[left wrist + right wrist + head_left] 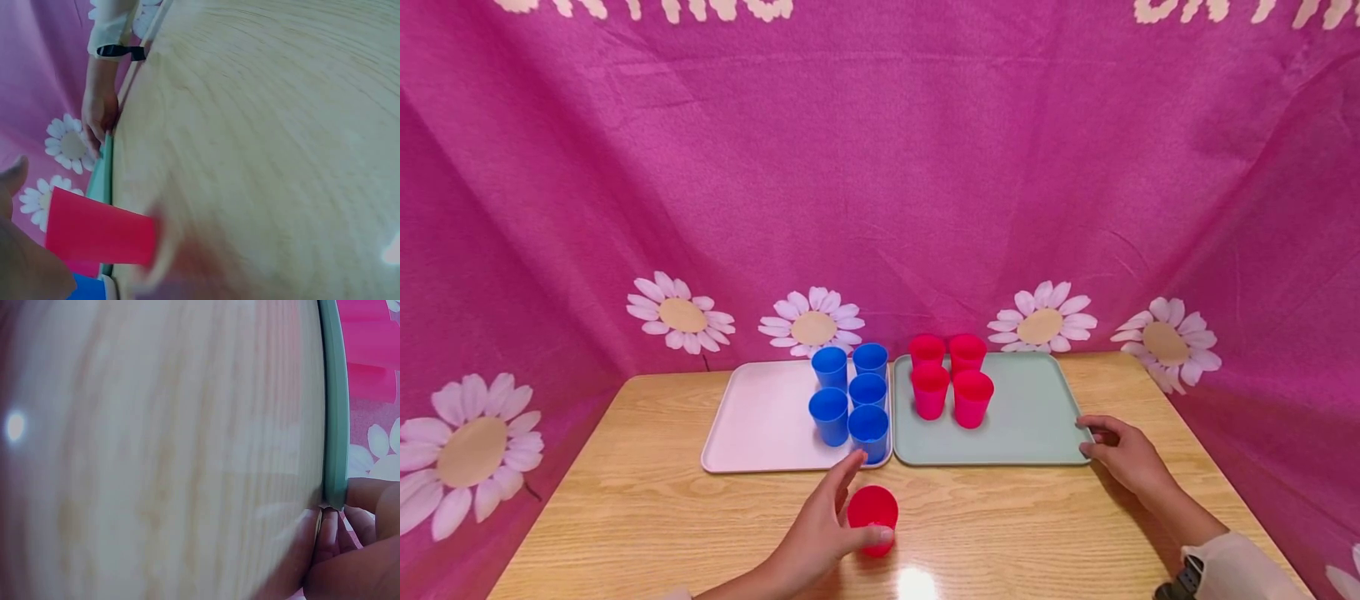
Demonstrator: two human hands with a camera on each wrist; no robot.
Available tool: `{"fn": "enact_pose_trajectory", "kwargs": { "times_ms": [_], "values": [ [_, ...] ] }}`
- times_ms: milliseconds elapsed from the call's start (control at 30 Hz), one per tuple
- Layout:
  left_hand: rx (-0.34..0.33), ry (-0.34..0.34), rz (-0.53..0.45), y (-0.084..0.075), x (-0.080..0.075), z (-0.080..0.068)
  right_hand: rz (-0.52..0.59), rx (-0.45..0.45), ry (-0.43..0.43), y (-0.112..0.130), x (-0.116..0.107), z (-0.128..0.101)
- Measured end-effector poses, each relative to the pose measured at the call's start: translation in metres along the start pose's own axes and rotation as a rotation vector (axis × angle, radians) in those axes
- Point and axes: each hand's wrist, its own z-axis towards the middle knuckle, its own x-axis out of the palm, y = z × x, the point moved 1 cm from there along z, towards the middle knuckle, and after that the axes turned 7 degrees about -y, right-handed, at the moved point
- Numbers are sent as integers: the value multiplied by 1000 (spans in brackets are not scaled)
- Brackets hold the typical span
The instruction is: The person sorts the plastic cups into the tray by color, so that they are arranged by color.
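Note:
A red cup (874, 508) stands upright on the table in front of the trays. My left hand (820, 525) is around it with fingers extended, the thumb crossing its near side and a gap showing between the index finger and the cup. In the left wrist view the red cup (103, 228) appears sideways, the hand (28, 262) overlapping its rim. My right hand (1127, 458) pinches the front right corner of the green tray (1030, 442). The right wrist view shows fingers (369, 494) on both sides of that tray corner.
Several red cups (972, 400) stand upright on the left part of the green tray. To its left, a white tray (760, 425) bears several upright blue cups (830, 417) along its right side. A pink flowered cloth (880, 208) hangs behind the wooden table (625, 517) and at both sides.

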Motion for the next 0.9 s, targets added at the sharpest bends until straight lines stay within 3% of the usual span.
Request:
{"fn": "enact_pose_trajectory", "kwargs": {
  "times_ms": [167,267,500,900],
  "values": [
    [-11,26,-47,11,1,0,11,3,3,0,0,0],
    [20,41,-64,16,0,0,17,11,7,0,0,0],
    [83,93,-203,30,-3,2,17,11,5,-1,0,0],
    [68,109,-187,34,-4,2,9,17,7,-1,0,0]
  ]
}}
